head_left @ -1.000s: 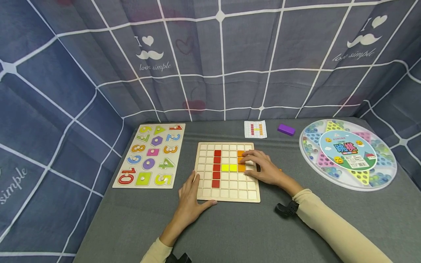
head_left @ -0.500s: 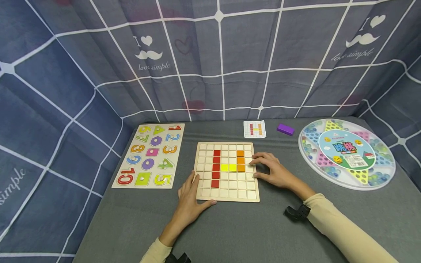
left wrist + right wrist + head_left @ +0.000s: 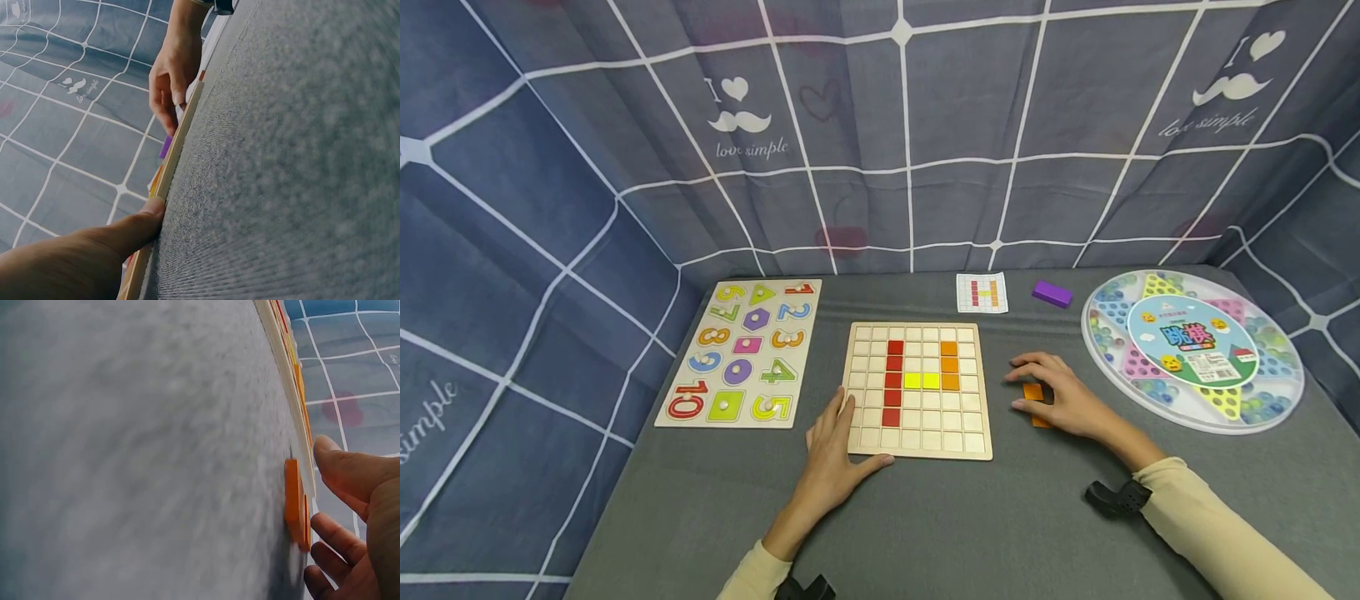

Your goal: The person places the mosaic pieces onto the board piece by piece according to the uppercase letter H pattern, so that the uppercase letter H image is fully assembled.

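A square wooden grid board lies on the table, holding a column of red squares, two yellow squares and a shorter orange column. My left hand rests at its near left corner. The straight fingers lie along the left side and the thumb touches the front edge. Right of the board, my right hand hovers over loose orange blocks, partly hidden beneath it. In the right wrist view, a gap shows between the spread thumb and fingers and the orange block.
Behind the board lie a small pattern card and a purple block. A number and shape puzzle board lies left; a round board game lies right. A grid-patterned curtain encloses the table.
My right hand has left the orange column on the board and moved right, to the loose orange blocks. The left hand has stayed at the board's corner.
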Motion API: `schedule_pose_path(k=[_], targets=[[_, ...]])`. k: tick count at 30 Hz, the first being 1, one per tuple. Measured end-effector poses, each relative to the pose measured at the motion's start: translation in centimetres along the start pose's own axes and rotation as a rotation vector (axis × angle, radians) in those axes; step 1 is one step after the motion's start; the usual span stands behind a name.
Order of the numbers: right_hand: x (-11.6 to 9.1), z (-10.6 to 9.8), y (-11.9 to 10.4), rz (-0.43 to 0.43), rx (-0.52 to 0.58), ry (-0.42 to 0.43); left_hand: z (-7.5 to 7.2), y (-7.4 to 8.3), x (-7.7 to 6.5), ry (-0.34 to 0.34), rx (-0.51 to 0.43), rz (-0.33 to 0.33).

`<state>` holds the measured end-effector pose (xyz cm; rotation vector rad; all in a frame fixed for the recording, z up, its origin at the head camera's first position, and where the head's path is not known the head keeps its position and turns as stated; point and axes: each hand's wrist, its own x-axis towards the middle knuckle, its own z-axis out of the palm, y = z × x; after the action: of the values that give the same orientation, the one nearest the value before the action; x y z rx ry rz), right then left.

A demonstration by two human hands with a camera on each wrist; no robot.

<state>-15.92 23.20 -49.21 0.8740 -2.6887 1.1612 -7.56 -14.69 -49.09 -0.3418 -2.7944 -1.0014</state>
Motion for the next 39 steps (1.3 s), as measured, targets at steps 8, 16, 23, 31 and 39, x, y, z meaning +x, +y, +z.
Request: schedule_pose_path(k=[8,16,23,31,39], targets=[[-1.7,-0.8,0.6,-0.015,-0.024,-0.02,-0.1,0.0,0.0,-0.012,-0.002,-0.007],[-2.4,-1.4,0.5,-0.03,-0.008,-0.059,-0.1,0.2,0.1,-0.009,0.0,-0.011],[-2.6,-1.6,0.5,-0.04,-0.008,-0.093,0.0,0.1,0.1,-0.004,0.007,-0.012],[-2.7,-1.5,0.7,-0.032,0.018,-0.093,0.0,0.0,0.1,0.0,-0.009,0.0],[-2.8,-1.6,0.8,-0.021,0.05,-0.097,0.1,0.0,0.0,-0.012,-0.017,-0.007]])
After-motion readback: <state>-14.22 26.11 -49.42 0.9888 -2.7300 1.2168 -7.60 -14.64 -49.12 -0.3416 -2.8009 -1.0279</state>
